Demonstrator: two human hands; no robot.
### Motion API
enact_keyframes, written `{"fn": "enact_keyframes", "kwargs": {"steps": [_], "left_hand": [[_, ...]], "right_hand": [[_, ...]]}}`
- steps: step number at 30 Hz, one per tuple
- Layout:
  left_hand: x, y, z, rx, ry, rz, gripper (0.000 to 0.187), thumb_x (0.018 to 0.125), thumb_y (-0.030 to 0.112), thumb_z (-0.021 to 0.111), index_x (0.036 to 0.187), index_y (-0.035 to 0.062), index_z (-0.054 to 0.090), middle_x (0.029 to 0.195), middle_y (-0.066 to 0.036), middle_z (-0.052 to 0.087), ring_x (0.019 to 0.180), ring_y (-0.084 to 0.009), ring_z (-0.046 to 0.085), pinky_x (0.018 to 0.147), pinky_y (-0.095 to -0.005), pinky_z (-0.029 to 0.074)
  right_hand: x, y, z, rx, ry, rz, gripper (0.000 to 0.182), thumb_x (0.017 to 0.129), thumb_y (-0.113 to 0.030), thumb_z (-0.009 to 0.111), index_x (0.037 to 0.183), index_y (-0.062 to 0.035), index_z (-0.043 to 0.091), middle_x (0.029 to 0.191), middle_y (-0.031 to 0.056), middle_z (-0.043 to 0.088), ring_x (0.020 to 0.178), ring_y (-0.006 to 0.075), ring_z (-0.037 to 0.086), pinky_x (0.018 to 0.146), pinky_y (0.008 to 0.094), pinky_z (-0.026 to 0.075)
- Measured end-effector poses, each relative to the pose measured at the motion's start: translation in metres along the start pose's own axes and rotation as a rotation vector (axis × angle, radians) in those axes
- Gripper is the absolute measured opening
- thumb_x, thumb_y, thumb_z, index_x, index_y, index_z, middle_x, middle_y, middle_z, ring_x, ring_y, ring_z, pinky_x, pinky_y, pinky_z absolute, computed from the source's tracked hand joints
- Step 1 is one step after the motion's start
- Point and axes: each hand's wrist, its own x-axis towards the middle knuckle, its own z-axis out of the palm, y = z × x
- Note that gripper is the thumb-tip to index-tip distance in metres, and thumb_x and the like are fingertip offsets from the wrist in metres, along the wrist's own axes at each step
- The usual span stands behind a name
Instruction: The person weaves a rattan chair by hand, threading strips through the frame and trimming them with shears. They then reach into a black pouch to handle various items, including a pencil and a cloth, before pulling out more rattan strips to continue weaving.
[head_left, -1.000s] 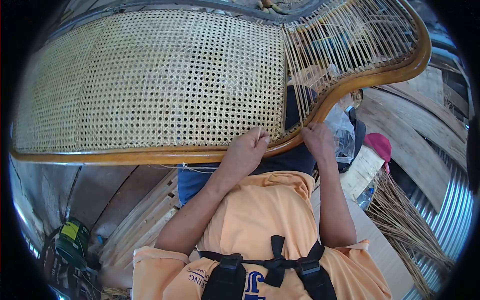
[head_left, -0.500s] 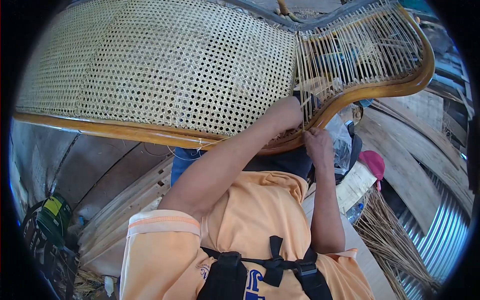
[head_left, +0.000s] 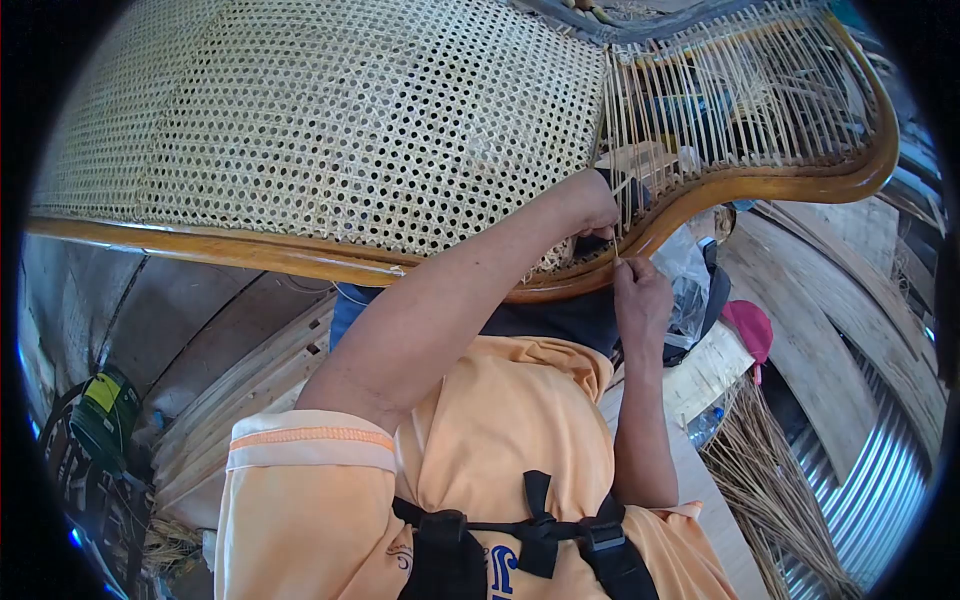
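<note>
A long curved wooden furniture frame (head_left: 770, 188) lies across my lap. Woven cane mesh (head_left: 400, 120) fills its left part, and loose parallel cane strands (head_left: 690, 110) span the right part. My left hand (head_left: 592, 203) is over the mesh's right end, its fingers curled close to the inner edge of the rail; what they grip is hidden. Just outside the rail, my right hand (head_left: 642, 290) pinches a thin cane strand (head_left: 617, 246) between thumb and finger. That strand runs up over the rail towards my left fingertips.
Wooden boards (head_left: 800, 310) and corrugated metal sheet (head_left: 850, 520) lie to the right, with a bundle of dry cane (head_left: 770, 470) and a dark pink cap (head_left: 747, 332). A clear plastic bag (head_left: 684, 285) is beside my right wrist. At the left stands a green container (head_left: 105, 420).
My left hand has lifted slightly from the rail and its curled fingers now show. My right hand sits a little lower against the rail. The whole view has shifted slightly.
</note>
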Motion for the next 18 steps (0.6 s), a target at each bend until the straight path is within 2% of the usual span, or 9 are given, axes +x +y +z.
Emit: {"fn": "enact_keyframes", "kwargs": {"steps": [3, 12, 18], "left_hand": [[-0.006, 0.005, -0.001, -0.042, 0.018, -0.026, 0.019, 0.077, 0.017, 0.065, 0.066, 0.0017, 0.065, 0.057, -0.006, 0.061, 0.04, -0.0152, 0.046, 0.037, -0.0328, 0.035], [-0.01, 0.003, -0.004, -0.087, -0.003, 0.023, 0.023, 0.075, 0.022, 0.067, 0.065, 0.0017, 0.065, 0.057, -0.006, 0.059, 0.044, -0.0165, 0.049, 0.04, -0.0333, 0.037], [-0.012, 0.004, -0.005, -0.039, -0.001, 0.023, 0.028, 0.077, 0.028, 0.07, 0.068, 0.002, 0.064, 0.055, -0.006, 0.057, 0.044, -0.0163, 0.048, 0.041, -0.0332, 0.038]], "right_hand": [[-0.006, 0.0, 0.005, 0.094, 0.071, -0.007, 0.026, 0.086, -0.024, 0.057, 0.087, 0.001, 0.064, 0.082, 0.0229, 0.064, 0.079, 0.0378, 0.062, 0.071, 0.0409, 0.048], [-0.003, 0.006, 0.008, 0.168, 0.078, -0.042, 0.019, 0.087, -0.021, 0.058, 0.093, -0.0036, 0.064, 0.083, 0.0174, 0.065, 0.076, 0.0311, 0.064, 0.069, 0.0365, 0.048], [-0.007, 0.009, 0.018, 0.08, 0.193, -0.19, 0.013, 0.085, -0.013, 0.059, 0.096, -0.0076, 0.059, 0.081, 0.013, 0.064, 0.075, 0.0329, 0.063, 0.067, 0.0365, 0.049]]}}
